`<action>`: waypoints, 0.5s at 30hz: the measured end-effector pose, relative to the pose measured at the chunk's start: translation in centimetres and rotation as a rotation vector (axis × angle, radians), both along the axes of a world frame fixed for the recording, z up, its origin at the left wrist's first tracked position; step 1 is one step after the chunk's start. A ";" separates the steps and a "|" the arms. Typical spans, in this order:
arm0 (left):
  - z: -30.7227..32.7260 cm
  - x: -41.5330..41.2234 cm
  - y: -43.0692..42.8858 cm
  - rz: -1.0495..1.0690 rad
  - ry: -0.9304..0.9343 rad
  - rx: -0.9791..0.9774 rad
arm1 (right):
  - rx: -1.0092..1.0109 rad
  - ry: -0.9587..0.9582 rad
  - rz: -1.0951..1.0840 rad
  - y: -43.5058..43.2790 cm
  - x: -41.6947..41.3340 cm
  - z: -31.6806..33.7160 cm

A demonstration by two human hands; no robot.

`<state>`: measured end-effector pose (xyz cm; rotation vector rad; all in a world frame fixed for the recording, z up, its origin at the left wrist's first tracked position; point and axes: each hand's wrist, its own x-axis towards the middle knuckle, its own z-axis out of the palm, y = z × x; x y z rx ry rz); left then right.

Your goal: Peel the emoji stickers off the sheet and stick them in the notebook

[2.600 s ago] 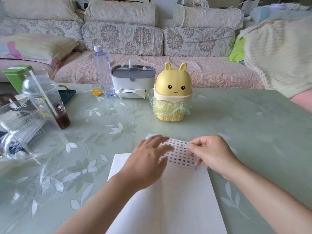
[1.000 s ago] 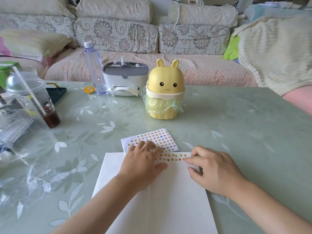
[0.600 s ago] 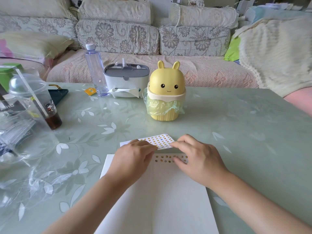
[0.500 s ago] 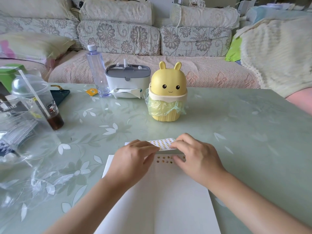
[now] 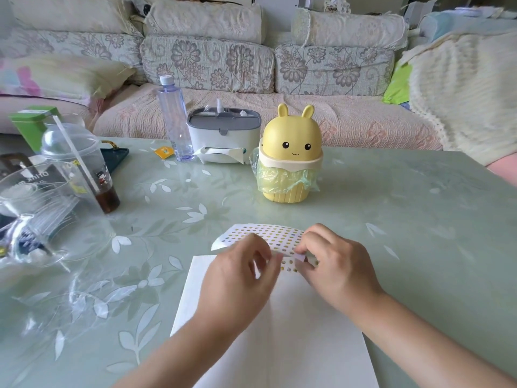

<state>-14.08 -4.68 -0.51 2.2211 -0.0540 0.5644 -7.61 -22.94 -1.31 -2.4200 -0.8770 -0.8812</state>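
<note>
Where the sticker sheet (image 5: 260, 236) lay flat on the tabletop (image 5: 405, 219) a second ago, you now have it taken up. Its near edge is raised between your hands and the sheet bows upward. It sits at 12 o'clock from the notebook page (image 5: 279, 345) and overlaps that page's far edge.

Right hand (image 5: 333, 264): thumb and forefinger are pressed together, pinching a pale bit at the sheet's near edge. Whether that bit is the backing corner or a single sticker is too small to tell.

Left hand (image 5: 240, 273): the fingers curl at the same edge, blurred by motion. I cannot tell whether it pinches the sheet or only steadies it.

Finding: a short row of stickers (image 5: 289, 268) sits on the page at its 12 o'clock edge, just under your fingertips. It is unchanged from a second ago, so part of the work is already placed. The rest of the page is blank, and most of the sheet appears full.

Assessment: you are back at the peeling step, early in the task. The thin sheet flexes freely, so a tug risks creasing it or lifting several stickers together.

The yellow rabbit bin (image 5: 291, 152) stands well apart at 12 o'clock and the plastic cup (image 5: 81, 163) at 10 o'clock. Neither obstructs you.
</note>
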 end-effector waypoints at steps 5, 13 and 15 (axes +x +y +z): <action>0.9 -0.2 -1.4 -0.086 0.438 -0.534 | -0.022 -0.022 0.008 0.3 -0.4 0.4; 0.7 0.4 -1.1 -0.052 0.587 -0.855 | -0.049 -0.021 0.042 0.5 -0.6 0.4; 0.7 0.5 -1.0 -0.065 0.625 -0.846 | -0.053 -0.002 0.042 0.5 -0.5 0.4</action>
